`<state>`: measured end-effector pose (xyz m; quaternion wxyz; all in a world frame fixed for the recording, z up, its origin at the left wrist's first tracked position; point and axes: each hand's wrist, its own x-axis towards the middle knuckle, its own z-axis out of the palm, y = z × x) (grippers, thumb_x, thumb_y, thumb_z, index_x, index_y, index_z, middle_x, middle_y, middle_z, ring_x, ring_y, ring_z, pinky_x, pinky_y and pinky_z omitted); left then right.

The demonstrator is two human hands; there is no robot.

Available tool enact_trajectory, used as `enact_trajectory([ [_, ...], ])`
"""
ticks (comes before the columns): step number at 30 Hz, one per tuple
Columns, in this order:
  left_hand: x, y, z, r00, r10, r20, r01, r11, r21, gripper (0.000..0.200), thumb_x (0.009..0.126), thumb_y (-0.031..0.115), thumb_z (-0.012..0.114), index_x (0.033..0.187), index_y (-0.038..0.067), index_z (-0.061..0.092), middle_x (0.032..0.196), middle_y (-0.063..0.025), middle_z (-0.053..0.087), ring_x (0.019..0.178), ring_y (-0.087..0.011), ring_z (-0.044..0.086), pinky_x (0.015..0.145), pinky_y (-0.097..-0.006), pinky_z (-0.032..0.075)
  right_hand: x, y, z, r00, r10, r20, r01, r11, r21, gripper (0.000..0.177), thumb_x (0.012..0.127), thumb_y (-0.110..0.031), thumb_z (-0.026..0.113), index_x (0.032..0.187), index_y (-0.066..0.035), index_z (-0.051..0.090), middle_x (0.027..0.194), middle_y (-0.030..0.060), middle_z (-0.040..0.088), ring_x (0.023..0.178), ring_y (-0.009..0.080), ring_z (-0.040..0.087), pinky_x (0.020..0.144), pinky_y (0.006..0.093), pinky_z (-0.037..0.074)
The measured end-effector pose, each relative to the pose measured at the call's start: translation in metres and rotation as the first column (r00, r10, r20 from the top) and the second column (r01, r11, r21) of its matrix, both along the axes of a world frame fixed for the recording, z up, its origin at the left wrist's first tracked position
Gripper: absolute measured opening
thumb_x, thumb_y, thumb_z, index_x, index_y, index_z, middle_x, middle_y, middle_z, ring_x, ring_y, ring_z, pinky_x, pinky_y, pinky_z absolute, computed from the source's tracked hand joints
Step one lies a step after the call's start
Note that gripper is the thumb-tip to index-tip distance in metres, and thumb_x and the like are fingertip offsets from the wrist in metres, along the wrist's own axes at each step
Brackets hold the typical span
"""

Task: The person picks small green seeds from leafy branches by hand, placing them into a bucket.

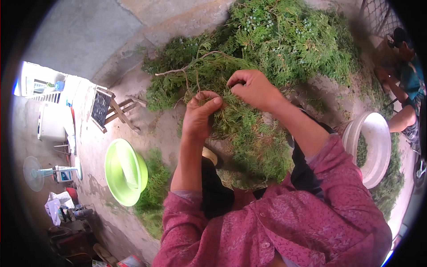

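Observation:
My left hand [201, 115] is closed around the stem of a cypress branch [191, 70], thumb on top. The branch's forked woody stem rises above the fist, partly bare, with flat green sprays along it. To the right, my right hand [255, 90] hovers over the greenery with its fingers curled in a pinch. Whatever its fingertips hold is hidden. Below both hands, loose green sprigs [258, 149] lie between my legs. A large heap of cypress branches [284, 40] with small pale cones fills the floor ahead.
A lime-green basin [112, 178] stands at left beside more greenery [153, 178]. A wooden folding stool [113, 109] is behind it. At right is a white bucket [383, 151]; past it sits another person [407, 84]. A fan [35, 173] stands far left.

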<state>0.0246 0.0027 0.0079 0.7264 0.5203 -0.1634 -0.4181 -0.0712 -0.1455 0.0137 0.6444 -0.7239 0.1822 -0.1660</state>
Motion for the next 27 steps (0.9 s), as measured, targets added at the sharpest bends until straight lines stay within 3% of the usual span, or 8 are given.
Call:
enact_trajectory([
  [1, 0.001, 0.001, 0.0, 1.0, -0.001, 0.001, 0.001, 1.0, 0.001, 0.014, 0.074, 0.005, 0.063, 0.085, 0.004, 0.054, 0.074, -0.0064, 0.058, 0.067, -0.0143, 0.056, 0.064, -0.0252, 0.047, 0.001, -0.003, 0.006, 0.996, 0.064, -0.068, -0.028, 0.899, 0.437, 0.013, 0.072, -0.002, 0.055, 0.084, 0.0, 0.056, 0.065, 0.003, 0.052, 0.053, 0.0077, 0.046, 0.043, 0.0199, 0.037],
  [5, 0.014, 0.011, 0.0, 0.996, 0.012, -0.089, -0.021, 0.995, -0.096, 0.014, 0.076, 0.008, 0.062, 0.086, 0.006, 0.053, 0.073, -0.0073, 0.057, 0.061, -0.0159, 0.055, 0.053, -0.0281, 0.047, -0.005, -0.03, 0.003, 0.998, 0.028, 0.047, -0.054, 0.688, 0.724, 0.016, 0.069, 0.0, 0.056, 0.085, -0.001, 0.054, 0.066, 0.0072, 0.052, 0.056, 0.0105, 0.049, 0.04, 0.0187, 0.035],
  [7, 0.019, 0.013, 0.0, 0.995, 0.027, -0.092, -0.04, 0.988, -0.147, 0.013, 0.077, 0.008, 0.061, 0.087, 0.006, 0.052, 0.073, -0.0074, 0.057, 0.059, -0.0162, 0.055, 0.05, -0.0287, 0.047, -0.011, -0.041, 0.008, 0.967, -0.163, 0.196, -0.111, 0.421, 0.9, 0.013, 0.071, -0.001, 0.056, 0.084, -0.003, 0.051, 0.072, 0.0087, 0.052, 0.053, 0.0102, 0.047, 0.038, 0.0173, 0.032],
  [8, 0.02, 0.012, 0.0, 0.988, 0.064, -0.139, -0.081, 0.989, -0.126, 0.011, 0.078, 0.008, 0.06, 0.087, 0.006, 0.053, 0.074, -0.0067, 0.057, 0.061, -0.0163, 0.055, 0.052, -0.0288, 0.047, -0.014, -0.042, 0.009, 0.974, -0.124, 0.19, -0.135, 0.359, 0.924, 0.013, 0.076, -0.003, 0.055, 0.088, -0.004, 0.051, 0.085, 0.0115, 0.051, 0.055, 0.0093, 0.048, 0.036, 0.0165, 0.033],
  [12, 0.018, 0.003, 0.001, 0.948, 0.204, -0.245, -0.225, 0.973, -0.06, 0.008, 0.08, 0.007, 0.058, 0.088, 0.006, 0.053, 0.078, -0.0045, 0.057, 0.068, -0.0159, 0.056, 0.057, -0.0298, 0.047, -0.013, -0.023, 0.008, 0.984, 0.061, 0.168, -0.178, 0.415, 0.892, 0.01, 0.078, -0.007, 0.056, 0.086, -0.004, 0.051, 0.086, 0.0113, 0.052, 0.057, 0.0085, 0.049, 0.034, 0.0144, 0.034],
  [15, 0.02, -0.002, -0.005, 0.928, 0.295, -0.227, -0.315, 0.948, -0.055, 0.011, 0.078, 0.004, 0.06, 0.086, 0.006, 0.054, 0.077, -0.0048, 0.059, 0.07, -0.0141, 0.056, 0.062, -0.0274, 0.048, -0.013, -0.012, 0.007, 0.965, 0.253, 0.075, -0.229, 0.661, 0.715, 0.01, 0.079, -0.01, 0.057, 0.087, -0.004, 0.053, 0.079, 0.0061, 0.057, 0.06, 0.0067, 0.055, 0.035, 0.0139, 0.035],
  [20, 0.019, -0.003, -0.008, 0.936, 0.326, -0.134, -0.333, 0.942, -0.032, 0.011, 0.077, 0.004, 0.062, 0.085, 0.004, 0.055, 0.078, -0.0068, 0.061, 0.071, -0.014, 0.056, 0.065, -0.0264, 0.046, -0.011, 0.005, -0.003, 0.935, 0.352, -0.036, -0.234, 0.692, 0.683, 0.018, 0.078, -0.02, 0.065, 0.082, -0.005, 0.057, 0.069, 0.0037, 0.06, 0.052, 0.0059, 0.055, 0.034, 0.0141, 0.031],
  [27, 0.015, -0.004, -0.006, 0.935, 0.347, -0.07, -0.349, 0.937, -0.018, 0.01, 0.077, 0.002, 0.062, 0.084, 0.004, 0.055, 0.076, -0.0092, 0.061, 0.069, -0.0141, 0.057, 0.064, -0.026, 0.046, -0.005, 0.013, -0.01, 0.947, 0.322, -0.019, -0.217, 0.68, 0.7, 0.016, 0.079, -0.017, 0.063, 0.086, -0.004, 0.056, 0.071, 0.0058, 0.061, 0.049, 0.0051, 0.053, 0.035, 0.0134, 0.034],
])
